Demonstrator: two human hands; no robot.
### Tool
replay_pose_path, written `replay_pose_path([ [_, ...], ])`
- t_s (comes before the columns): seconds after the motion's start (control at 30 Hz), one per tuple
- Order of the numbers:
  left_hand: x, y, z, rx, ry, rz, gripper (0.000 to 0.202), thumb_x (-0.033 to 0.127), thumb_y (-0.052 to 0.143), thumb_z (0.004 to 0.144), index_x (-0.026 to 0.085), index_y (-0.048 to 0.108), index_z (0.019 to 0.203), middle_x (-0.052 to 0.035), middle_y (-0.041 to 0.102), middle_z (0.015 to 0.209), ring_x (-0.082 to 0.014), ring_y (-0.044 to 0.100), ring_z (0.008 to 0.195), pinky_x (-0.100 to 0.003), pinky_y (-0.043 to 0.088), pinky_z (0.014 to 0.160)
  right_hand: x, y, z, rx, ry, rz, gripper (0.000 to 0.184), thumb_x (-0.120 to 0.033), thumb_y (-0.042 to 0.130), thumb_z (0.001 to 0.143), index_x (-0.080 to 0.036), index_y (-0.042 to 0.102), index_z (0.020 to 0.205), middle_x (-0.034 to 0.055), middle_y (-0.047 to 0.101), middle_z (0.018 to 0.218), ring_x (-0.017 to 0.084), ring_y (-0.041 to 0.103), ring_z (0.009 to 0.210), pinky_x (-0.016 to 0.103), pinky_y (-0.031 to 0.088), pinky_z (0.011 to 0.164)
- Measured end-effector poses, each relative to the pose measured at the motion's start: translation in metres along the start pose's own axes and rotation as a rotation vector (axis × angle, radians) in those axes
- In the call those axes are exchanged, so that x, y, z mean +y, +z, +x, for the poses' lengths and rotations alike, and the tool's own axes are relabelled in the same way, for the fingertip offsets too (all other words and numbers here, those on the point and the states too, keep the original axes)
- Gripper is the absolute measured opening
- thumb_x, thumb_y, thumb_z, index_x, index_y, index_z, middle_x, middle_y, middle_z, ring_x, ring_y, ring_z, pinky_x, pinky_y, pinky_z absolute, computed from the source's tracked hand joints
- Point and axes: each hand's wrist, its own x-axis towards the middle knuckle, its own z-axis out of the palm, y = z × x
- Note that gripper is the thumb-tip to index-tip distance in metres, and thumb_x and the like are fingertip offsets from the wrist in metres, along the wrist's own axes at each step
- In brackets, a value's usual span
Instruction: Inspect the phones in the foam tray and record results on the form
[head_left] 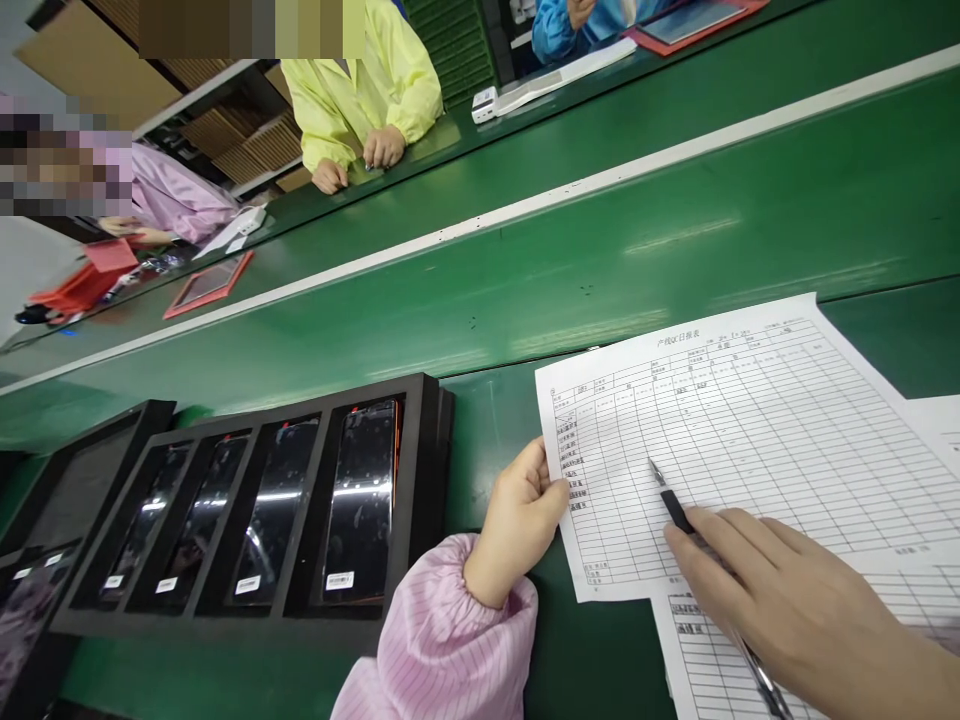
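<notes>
As pen [676, 511] slants diagonally, pointing up-left, over paper [757, 430]

My left sleeve [465, 640]: pink, thin darker stripes. My form [750, 450]: white, ruled in a dark grid. My pen [677, 512]: black grip, silvery tip. Tray [424, 470]: matte black. Phones [360, 500]: glossy black, white labels [340, 580], rightmost edged orange. Surface [225, 670]: green. Strip [525, 203]: whitish. Opposite me: lime-yellow jacket [405, 90]; bright blue sleeve [553, 30].
</notes>
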Motion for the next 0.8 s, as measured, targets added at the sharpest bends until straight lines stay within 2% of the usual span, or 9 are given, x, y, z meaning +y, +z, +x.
replay_pose_path([
  [0.27, 0.0038, 0.0007, -0.0005, 0.010, -0.010, -0.013, 0.033, 0.012, 0.052, 0.068, 0.016, 0.059, 0.100, -0.0038, 0.071, 0.095, -0.0194, 0.067, 0.090, -0.032, 0.054, 0.080, -0.0009, 0.0018, -0.0013, -0.012, -0.007, -0.020, 0.034, 0.006, 0.028, 0.083, -0.007, 0.051, 0.104, 0.0121, 0.061, 0.087, 0.023, 0.057, 0.077, 0.036, 0.044, 0.069],
  [0.47, 0.0022, 0.0007, 0.0002, 0.024, -0.006, 0.010, 0.033, 0.012, 0.052, 0.068, 0.017, 0.059, 0.100, -0.0031, 0.071, 0.095, -0.0186, 0.067, 0.087, -0.029, 0.054, 0.075, -0.0023, 0.0011, -0.0024, -0.032, 0.006, -0.003, 0.032, 0.003, 0.032, 0.083, -0.008, 0.052, 0.105, 0.0126, 0.061, 0.090, 0.024, 0.057, 0.078, 0.037, 0.043, 0.070],
  [0.67, -0.0011, -0.0002, -0.0007, -0.008, 0.000, 0.048, 0.036, 0.009, 0.050, 0.066, 0.017, 0.058, 0.101, -0.0026, 0.071, 0.090, -0.0176, 0.067, 0.080, -0.027, 0.053, 0.069, 0.0035, 0.0012, 0.0015, 0.035, -0.031, -0.017, 0.039, 0.009, 0.027, 0.079, -0.010, 0.053, 0.102, 0.0102, 0.065, 0.084, 0.021, 0.059, 0.073, 0.034, 0.041, 0.070],
  [0.8, -0.0025, -0.0011, -0.0010, -0.032, 0.001, 0.055, 0.038, 0.008, 0.048, 0.068, 0.018, 0.057, 0.104, -0.0031, 0.070, 0.095, -0.0183, 0.066, 0.083, -0.028, 0.052, 0.070, 0.0059, 0.0041, 0.0031, 0.057, -0.109, 0.030, 0.030, -0.007, 0.030, 0.094, -0.009, 0.055, 0.111, 0.0145, 0.063, 0.107, 0.024, 0.060, 0.080, 0.038, 0.040, 0.073],
])
